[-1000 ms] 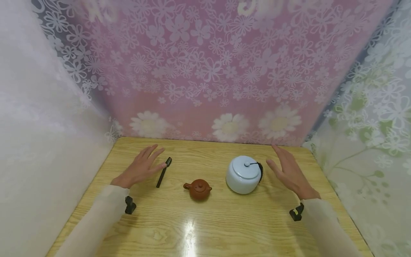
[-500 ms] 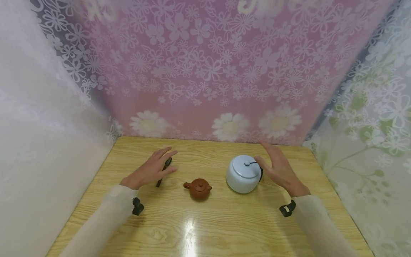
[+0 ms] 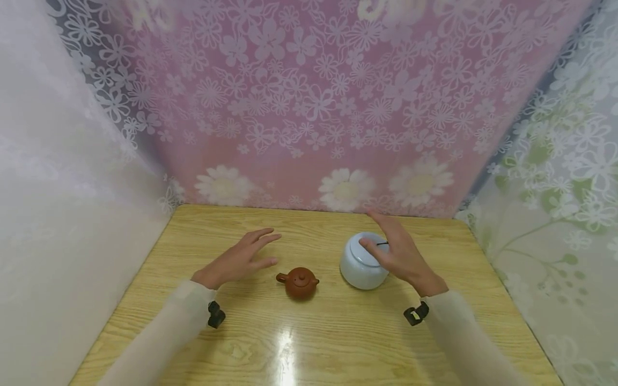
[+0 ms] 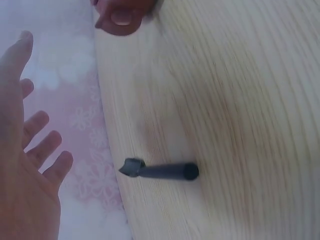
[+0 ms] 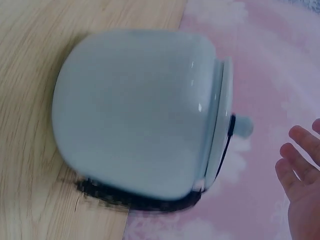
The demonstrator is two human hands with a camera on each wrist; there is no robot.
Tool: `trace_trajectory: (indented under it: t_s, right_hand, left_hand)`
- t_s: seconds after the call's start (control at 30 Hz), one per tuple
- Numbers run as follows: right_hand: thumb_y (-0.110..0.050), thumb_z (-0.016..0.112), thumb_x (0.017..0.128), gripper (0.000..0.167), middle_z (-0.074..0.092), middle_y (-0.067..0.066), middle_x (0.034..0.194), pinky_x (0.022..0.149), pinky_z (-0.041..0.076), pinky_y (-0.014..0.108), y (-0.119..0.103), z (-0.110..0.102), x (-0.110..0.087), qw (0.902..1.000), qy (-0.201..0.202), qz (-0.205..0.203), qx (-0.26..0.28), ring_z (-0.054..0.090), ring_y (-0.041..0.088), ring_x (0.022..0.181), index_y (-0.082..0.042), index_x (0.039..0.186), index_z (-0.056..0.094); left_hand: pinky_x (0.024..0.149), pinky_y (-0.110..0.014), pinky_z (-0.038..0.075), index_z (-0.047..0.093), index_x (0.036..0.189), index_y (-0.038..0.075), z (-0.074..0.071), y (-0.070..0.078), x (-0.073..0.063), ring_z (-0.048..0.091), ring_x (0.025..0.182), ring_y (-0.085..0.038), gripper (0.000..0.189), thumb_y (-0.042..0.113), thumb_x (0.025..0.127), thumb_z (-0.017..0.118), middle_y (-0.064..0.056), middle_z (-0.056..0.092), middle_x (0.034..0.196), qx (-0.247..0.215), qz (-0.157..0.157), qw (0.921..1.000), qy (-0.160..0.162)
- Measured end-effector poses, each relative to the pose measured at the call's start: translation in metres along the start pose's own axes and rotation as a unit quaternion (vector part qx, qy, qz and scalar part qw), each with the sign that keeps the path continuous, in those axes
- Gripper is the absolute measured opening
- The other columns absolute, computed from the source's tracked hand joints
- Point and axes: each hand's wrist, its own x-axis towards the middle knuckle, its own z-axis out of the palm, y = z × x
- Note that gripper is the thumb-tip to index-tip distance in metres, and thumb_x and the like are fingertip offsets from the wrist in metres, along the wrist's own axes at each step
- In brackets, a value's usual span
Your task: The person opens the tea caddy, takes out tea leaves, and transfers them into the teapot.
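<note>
My left hand (image 3: 236, 261), fingers extended and holding nothing, hovers left of a small reddish-brown clay teapot (image 3: 300, 284). Beneath that hand, hidden in the head view, a slim black scoop-like tool (image 4: 169, 171) lies on the table. The teapot (image 4: 122, 19) shows only in part at the top of the left wrist view, handle towards the camera. Over the right side of a pale blue lidded jar (image 3: 359, 271) is my right hand (image 3: 403, 256), fingers spread and empty. The jar (image 5: 135, 112) has a round knob (image 5: 243, 126) and a black tassel (image 5: 140, 198) hanging from a cord.
The wooden table (image 3: 328, 338) carries these things, with the teapot between the two hands. A pink floral curtain (image 3: 309, 118) rises behind its far edge. Pale cloth walls stand at the left (image 3: 72, 214) and right (image 3: 555, 225).
Both hands have moved inward: the left to the right, past the black tool and near the teapot, the right to the left, over the jar's lid. The teapot and jar have stayed in place.
</note>
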Motion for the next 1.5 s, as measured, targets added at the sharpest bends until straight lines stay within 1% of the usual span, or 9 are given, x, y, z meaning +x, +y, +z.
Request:
trace_trajectory:
  t_s: [0.23, 0.47, 0.6, 0.73, 0.83, 1.0, 1.23, 1.37, 1.5]
  right_hand:
    - [-0.030, 0.077, 0.104, 0.077, 0.050, 0.013, 0.168, 0.118, 0.042, 0.069, -0.017, 0.016, 0.002, 0.9993, 0.000, -0.035, 0.016, 0.048, 0.039, 0.153, -0.018, 0.171, 0.039]
    - [-0.029, 0.081, 0.101, 0.078, 0.052, 0.014, 0.166, 0.117, 0.046, 0.067, -0.031, 0.036, 0.001, 0.9986, -0.012, -0.043, 0.027, 0.051, 0.040, 0.152, -0.011, 0.167, 0.044]
    - [-0.027, 0.082, 0.100, 0.077, 0.055, 0.016, 0.164, 0.114, 0.050, 0.062, -0.036, 0.050, 0.000, 0.9981, -0.018, -0.047, 0.036, 0.060, 0.039, 0.143, -0.007, 0.165, 0.046]
    - [-0.032, 0.082, 0.100, 0.079, 0.055, 0.014, 0.163, 0.109, 0.055, 0.059, -0.041, 0.062, -0.002, 0.9972, -0.037, -0.035, 0.054, 0.066, 0.036, 0.133, -0.009, 0.166, 0.045]
    - [-0.033, 0.082, 0.101, 0.080, 0.054, 0.013, 0.164, 0.110, 0.056, 0.056, -0.044, 0.070, -0.005, 0.9953, -0.053, -0.023, 0.078, 0.064, 0.035, 0.137, -0.010, 0.167, 0.044]
    - [-0.028, 0.083, 0.101, 0.080, 0.053, 0.016, 0.165, 0.113, 0.056, 0.047, -0.043, 0.085, -0.009, 0.9908, -0.073, -0.019, 0.113, 0.058, 0.035, 0.146, -0.006, 0.166, 0.044]
    - [-0.036, 0.083, 0.100, 0.085, 0.050, 0.014, 0.167, 0.115, 0.054, 0.047, -0.037, 0.101, -0.014, 0.9820, -0.107, 0.020, 0.155, 0.055, 0.035, 0.150, -0.009, 0.169, 0.041]
    - [-0.038, 0.084, 0.099, 0.086, 0.052, 0.013, 0.167, 0.116, 0.054, 0.046, -0.033, 0.111, -0.017, 0.9783, -0.118, 0.038, 0.166, 0.057, 0.036, 0.148, -0.011, 0.169, 0.041]
    - [-0.034, 0.086, 0.097, 0.087, 0.052, 0.015, 0.165, 0.116, 0.054, 0.045, -0.032, 0.119, -0.019, 0.9758, -0.125, 0.041, 0.175, 0.056, 0.035, 0.149, -0.008, 0.168, 0.042]
  left_hand:
    - [0.124, -0.067, 0.039, 0.036, 0.171, 0.038, 0.007, 0.010, 0.003, 0.029, 0.165, -0.034, 0.070, 0.061, 0.109, 0.059, -0.007, 0.029, 0.179, -0.006, 0.024, 0.9997, -0.001]
    - [0.124, -0.061, 0.041, 0.041, 0.169, 0.036, 0.015, 0.020, 0.005, 0.031, 0.165, -0.029, 0.065, 0.055, 0.110, 0.061, 0.000, 0.031, 0.178, -0.027, 0.035, 0.9990, -0.006]
    - [0.124, -0.060, 0.042, 0.045, 0.168, 0.031, 0.020, 0.024, 0.005, 0.034, 0.164, -0.028, 0.065, 0.053, 0.109, 0.064, 0.000, 0.034, 0.177, -0.038, 0.045, 0.9982, -0.007]
    - [0.124, -0.061, 0.042, 0.048, 0.166, 0.025, 0.025, 0.026, 0.007, 0.037, 0.162, -0.031, 0.064, 0.049, 0.109, 0.065, -0.005, 0.038, 0.175, -0.035, 0.063, 0.9974, -0.007]
    - [0.124, -0.060, 0.042, 0.050, 0.165, 0.024, 0.029, 0.027, 0.008, 0.038, 0.161, -0.031, 0.062, 0.047, 0.109, 0.065, -0.005, 0.041, 0.173, -0.031, 0.073, 0.9968, -0.010]
    - [0.123, -0.057, 0.045, 0.052, 0.163, 0.021, 0.033, 0.029, 0.008, 0.042, 0.159, -0.031, 0.060, 0.044, 0.110, 0.066, -0.007, 0.044, 0.171, -0.020, 0.084, 0.9962, -0.014]
    - [0.119, -0.050, 0.050, 0.056, 0.160, 0.020, 0.042, 0.027, 0.011, 0.048, 0.154, -0.028, 0.055, 0.040, 0.110, 0.066, -0.008, 0.050, 0.166, -0.003, 0.103, 0.9946, -0.009]
    - [0.115, -0.048, 0.053, 0.057, 0.159, 0.021, 0.046, 0.027, 0.012, 0.050, 0.152, -0.026, 0.054, 0.041, 0.109, 0.067, -0.005, 0.051, 0.165, -0.002, 0.101, 0.9948, -0.012]
    - [0.114, -0.045, 0.054, 0.058, 0.157, 0.023, 0.051, 0.027, 0.012, 0.052, 0.149, -0.021, 0.053, 0.041, 0.109, 0.067, -0.001, 0.052, 0.162, -0.005, 0.096, 0.9953, -0.015]
